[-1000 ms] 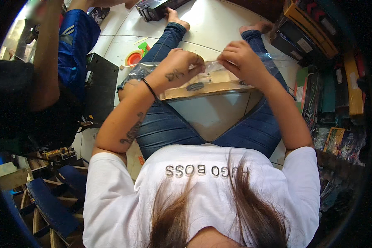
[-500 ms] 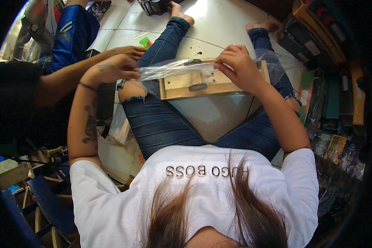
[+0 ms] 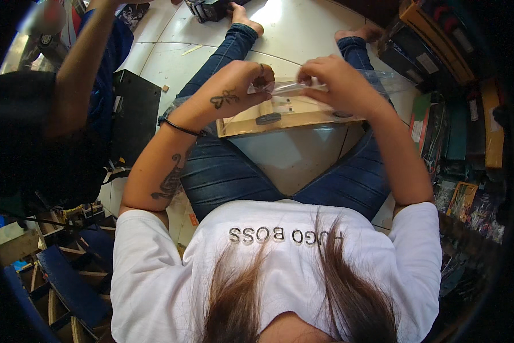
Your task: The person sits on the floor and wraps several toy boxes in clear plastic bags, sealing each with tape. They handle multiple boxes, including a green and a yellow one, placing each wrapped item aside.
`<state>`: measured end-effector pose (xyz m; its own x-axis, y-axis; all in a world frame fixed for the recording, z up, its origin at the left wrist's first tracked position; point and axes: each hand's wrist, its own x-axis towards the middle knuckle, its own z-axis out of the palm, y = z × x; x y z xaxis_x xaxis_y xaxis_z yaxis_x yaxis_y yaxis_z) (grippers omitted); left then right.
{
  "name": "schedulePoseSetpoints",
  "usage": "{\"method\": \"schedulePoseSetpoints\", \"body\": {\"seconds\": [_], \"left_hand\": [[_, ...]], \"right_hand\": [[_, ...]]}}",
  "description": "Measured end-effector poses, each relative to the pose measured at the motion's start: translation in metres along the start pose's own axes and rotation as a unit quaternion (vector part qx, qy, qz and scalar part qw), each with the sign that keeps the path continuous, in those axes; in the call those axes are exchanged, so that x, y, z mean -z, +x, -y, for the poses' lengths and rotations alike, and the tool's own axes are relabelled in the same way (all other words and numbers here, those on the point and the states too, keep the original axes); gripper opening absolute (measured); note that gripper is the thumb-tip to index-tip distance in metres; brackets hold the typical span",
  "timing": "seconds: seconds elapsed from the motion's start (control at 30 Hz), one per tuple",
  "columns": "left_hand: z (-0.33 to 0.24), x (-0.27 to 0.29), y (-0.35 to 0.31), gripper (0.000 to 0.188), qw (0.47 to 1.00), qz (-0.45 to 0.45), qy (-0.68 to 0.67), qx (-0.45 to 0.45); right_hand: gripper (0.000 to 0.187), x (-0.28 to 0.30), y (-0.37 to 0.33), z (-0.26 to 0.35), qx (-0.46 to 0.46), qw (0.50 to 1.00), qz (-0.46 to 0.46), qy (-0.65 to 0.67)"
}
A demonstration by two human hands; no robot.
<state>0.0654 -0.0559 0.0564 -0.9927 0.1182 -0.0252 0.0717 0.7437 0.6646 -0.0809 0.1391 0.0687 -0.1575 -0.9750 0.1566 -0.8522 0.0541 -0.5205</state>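
Note:
I sit on a white tiled floor with my legs spread in blue jeans. A shallow wooden tray (image 3: 302,122) rests across my knees, holding a dark round part (image 3: 268,119) and small pieces. My left hand (image 3: 234,86) and my right hand (image 3: 337,83) meet above the tray. Both pinch a clear plastic bag (image 3: 294,87) stretched between them, left fingers on its left end, right fingers on its right end. What the bag holds cannot be made out.
Another person in a blue garment (image 3: 105,63) stands at the left, with an arm (image 3: 77,68) reaching up. A black box (image 3: 134,111) lies beside my left leg. Stacked boxes and packages (image 3: 457,108) line the right. Blue wooden frames (image 3: 68,280) sit at lower left.
My left hand, which was stretched out to the left toward the other person, has come back to the bag above the tray. The other person's arm has lifted away upward.

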Motion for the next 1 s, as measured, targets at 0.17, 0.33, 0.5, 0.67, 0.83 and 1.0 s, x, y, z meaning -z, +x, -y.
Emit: {"method": "schedulePoseSetpoints", "body": {"seconds": [0.17,0.33,0.5,0.67,0.83,1.0], "left_hand": [[-0.013,0.009,0.013,0.022,0.997,0.074,-0.001,0.022],[-0.008,0.004,0.025,0.019,0.999,-0.039,0.002,-0.014],[0.0,-0.011,0.026,0.015,0.999,-0.02,0.006,-0.045],[0.006,-0.006,0.043,0.024,0.982,0.077,-0.13,0.11],[0.002,-0.009,0.044,0.024,0.984,0.028,-0.105,0.141],[-0.004,-0.025,0.035,0.022,0.996,0.0,0.086,0.01]], "right_hand": [[0.009,0.025,0.001,-0.013,0.065,0.997,0.027,-0.021],[0.01,0.016,-0.005,-0.025,0.029,0.999,0.016,-0.016],[0.016,0.011,-0.005,-0.019,-0.042,0.999,0.028,-0.008],[0.015,-0.022,-0.008,-0.006,0.136,0.923,-0.233,-0.274],[0.013,-0.038,-0.008,-0.025,0.12,0.971,-0.119,-0.172],[0.018,-0.036,-0.002,-0.048,0.089,0.992,-0.054,-0.076]]}}
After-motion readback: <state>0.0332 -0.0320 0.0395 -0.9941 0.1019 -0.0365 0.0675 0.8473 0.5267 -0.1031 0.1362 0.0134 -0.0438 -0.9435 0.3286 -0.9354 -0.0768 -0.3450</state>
